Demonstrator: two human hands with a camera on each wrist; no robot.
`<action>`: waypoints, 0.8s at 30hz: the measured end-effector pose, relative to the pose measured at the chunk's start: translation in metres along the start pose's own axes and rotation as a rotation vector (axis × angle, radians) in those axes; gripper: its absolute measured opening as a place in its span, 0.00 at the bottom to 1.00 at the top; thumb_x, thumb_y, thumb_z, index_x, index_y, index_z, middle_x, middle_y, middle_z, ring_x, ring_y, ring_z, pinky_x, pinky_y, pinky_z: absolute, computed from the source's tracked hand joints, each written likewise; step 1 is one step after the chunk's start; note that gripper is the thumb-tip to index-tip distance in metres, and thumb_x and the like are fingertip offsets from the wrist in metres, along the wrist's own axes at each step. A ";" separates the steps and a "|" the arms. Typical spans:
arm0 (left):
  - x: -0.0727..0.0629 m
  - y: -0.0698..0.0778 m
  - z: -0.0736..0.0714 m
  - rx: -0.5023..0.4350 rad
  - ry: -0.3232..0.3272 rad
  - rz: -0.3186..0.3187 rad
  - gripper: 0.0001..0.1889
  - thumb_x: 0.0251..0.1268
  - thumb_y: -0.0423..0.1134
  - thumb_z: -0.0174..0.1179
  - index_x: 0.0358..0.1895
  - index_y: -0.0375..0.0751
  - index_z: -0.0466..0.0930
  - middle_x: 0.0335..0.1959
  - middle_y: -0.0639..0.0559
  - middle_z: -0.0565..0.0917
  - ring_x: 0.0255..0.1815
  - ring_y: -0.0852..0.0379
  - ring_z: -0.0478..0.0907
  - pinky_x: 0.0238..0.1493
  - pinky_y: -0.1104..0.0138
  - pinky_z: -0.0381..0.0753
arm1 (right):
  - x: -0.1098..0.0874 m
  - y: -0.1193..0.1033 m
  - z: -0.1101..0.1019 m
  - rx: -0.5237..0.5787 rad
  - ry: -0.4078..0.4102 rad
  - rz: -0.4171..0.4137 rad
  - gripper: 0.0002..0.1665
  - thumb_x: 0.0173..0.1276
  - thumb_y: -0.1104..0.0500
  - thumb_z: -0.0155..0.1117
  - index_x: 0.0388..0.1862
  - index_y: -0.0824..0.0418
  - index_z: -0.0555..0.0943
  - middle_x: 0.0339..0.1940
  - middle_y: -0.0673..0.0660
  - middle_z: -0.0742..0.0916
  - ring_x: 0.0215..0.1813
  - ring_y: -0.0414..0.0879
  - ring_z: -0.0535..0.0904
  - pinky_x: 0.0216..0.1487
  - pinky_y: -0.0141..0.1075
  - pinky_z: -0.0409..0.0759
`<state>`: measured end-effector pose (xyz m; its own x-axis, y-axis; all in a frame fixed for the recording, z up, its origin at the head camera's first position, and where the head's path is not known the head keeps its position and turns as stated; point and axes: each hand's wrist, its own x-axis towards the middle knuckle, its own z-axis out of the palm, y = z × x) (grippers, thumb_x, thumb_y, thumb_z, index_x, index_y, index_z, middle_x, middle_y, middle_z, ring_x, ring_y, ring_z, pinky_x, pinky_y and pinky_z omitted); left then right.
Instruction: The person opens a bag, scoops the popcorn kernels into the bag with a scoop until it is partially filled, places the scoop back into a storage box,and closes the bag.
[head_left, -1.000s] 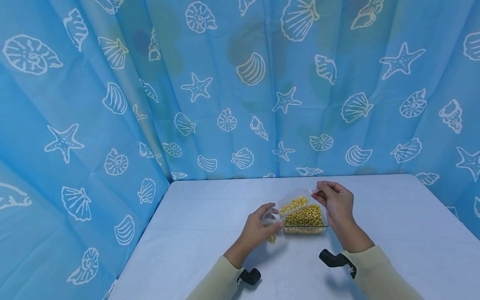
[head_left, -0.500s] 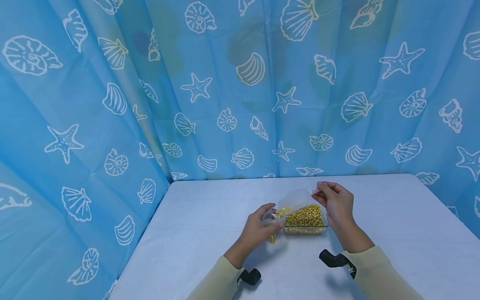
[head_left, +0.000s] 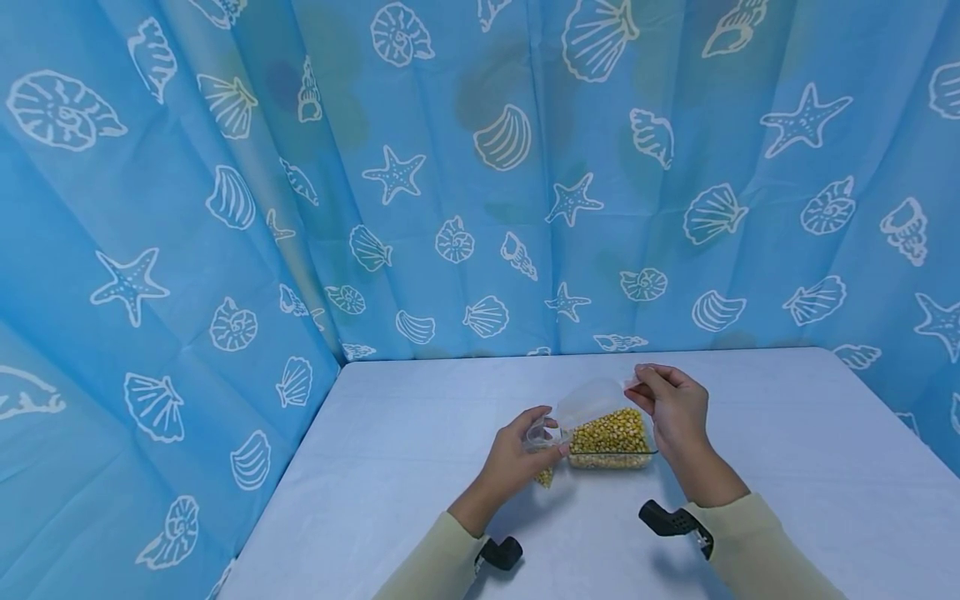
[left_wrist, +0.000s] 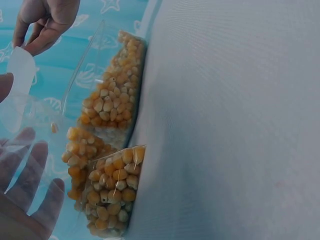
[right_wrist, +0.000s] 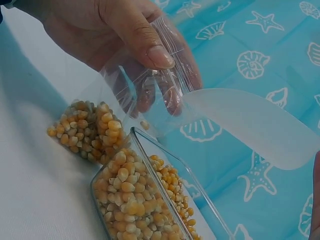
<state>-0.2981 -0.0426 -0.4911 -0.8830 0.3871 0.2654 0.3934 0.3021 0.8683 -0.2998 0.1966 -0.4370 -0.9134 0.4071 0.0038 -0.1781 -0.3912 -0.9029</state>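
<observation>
Nearest, in front of the glass container point(head_left: 609, 454), are two pale sleeves point(head_left: 757, 542), each with a black wrist camera point(head_left: 501, 552). Just left of the container, the left hand point(head_left: 510, 458) grips a clear plastic bag point(right_wrist: 87, 127) near its mouth, thumb on one side and fingers on the other. Corn kernels fill the bag's lower part; whether its bottom touches the table point(head_left: 375, 467) cannot be told. The container itself stands on the table, heaped with yellow kernels point(head_left: 611, 429). Above its far side is a translucent white scoop point(head_left: 592, 402), slanting down leftward, its lower end at the bag's mouth. To the container's right and a little beyond it, the right hand point(head_left: 678, 408) pinches the scoop's upper end. Farthest, behind the container and table, hangs a blue curtain point(head_left: 450, 167) printed with white shells and starfish.
</observation>
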 end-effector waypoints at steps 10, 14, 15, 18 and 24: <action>0.002 0.001 -0.004 0.001 0.025 -0.044 0.32 0.59 0.52 0.68 0.68 0.59 0.68 0.53 0.67 0.79 0.55 0.62 0.75 0.57 0.50 0.73 | -0.001 -0.005 -0.002 0.025 0.009 -0.013 0.20 0.65 0.58 0.70 0.49 0.69 0.78 0.37 0.59 0.83 0.34 0.45 0.84 0.41 0.36 0.82; 0.002 0.002 -0.006 0.003 0.046 -0.048 0.32 0.59 0.52 0.68 0.67 0.59 0.69 0.52 0.68 0.79 0.56 0.62 0.75 0.59 0.49 0.71 | -0.001 -0.006 -0.003 0.046 0.010 -0.022 0.18 0.65 0.59 0.69 0.48 0.69 0.78 0.36 0.60 0.83 0.34 0.45 0.84 0.41 0.36 0.82; 0.002 0.002 -0.007 0.005 0.053 -0.046 0.31 0.60 0.52 0.68 0.67 0.59 0.69 0.52 0.68 0.79 0.55 0.62 0.75 0.59 0.49 0.71 | 0.000 -0.006 -0.003 0.050 0.009 -0.025 0.18 0.65 0.59 0.69 0.48 0.69 0.78 0.37 0.60 0.83 0.34 0.45 0.84 0.41 0.36 0.82; 0.003 0.002 -0.009 0.008 0.076 -0.029 0.30 0.61 0.49 0.68 0.66 0.57 0.70 0.51 0.68 0.80 0.56 0.61 0.76 0.60 0.49 0.71 | -0.001 -0.008 -0.004 0.060 0.004 -0.029 0.18 0.65 0.59 0.69 0.47 0.69 0.78 0.36 0.60 0.84 0.34 0.45 0.84 0.42 0.36 0.82; 0.004 0.001 -0.014 0.020 0.138 0.017 0.26 0.62 0.46 0.67 0.64 0.53 0.73 0.48 0.68 0.82 0.57 0.62 0.76 0.62 0.50 0.68 | -0.002 -0.012 -0.004 0.066 -0.007 -0.025 0.20 0.65 0.58 0.69 0.50 0.70 0.77 0.37 0.59 0.83 0.35 0.45 0.84 0.42 0.36 0.81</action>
<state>-0.3044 -0.0531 -0.4829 -0.9025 0.2694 0.3361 0.4124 0.3148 0.8549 -0.2946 0.2036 -0.4280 -0.9110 0.4114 0.0293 -0.2245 -0.4350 -0.8720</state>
